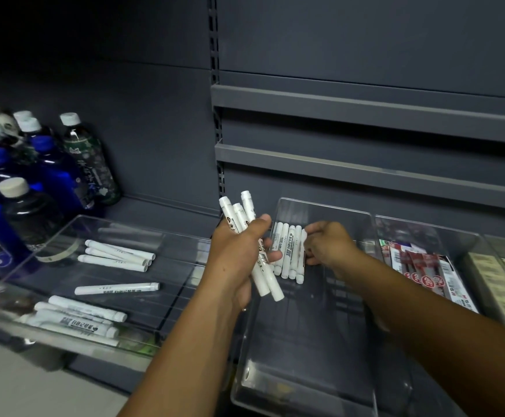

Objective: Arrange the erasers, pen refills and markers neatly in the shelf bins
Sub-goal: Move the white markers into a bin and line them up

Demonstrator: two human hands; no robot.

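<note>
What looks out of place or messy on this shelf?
The white markers in the left bin lie scattered: loose clumps at differing angles and one lone marker between them. The row of markers in the middle bin lies neatly side by side. Nothing looks spilled or broken.

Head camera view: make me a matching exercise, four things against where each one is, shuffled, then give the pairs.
1 bundle of white markers
2 row of white markers
3 pen refill packs
4 bottles

A standing at far left
B in the middle clear bin
C in the left hand
D in the clear bin right of the middle one

Pairs: 1-C, 2-B, 3-D, 4-A
</note>
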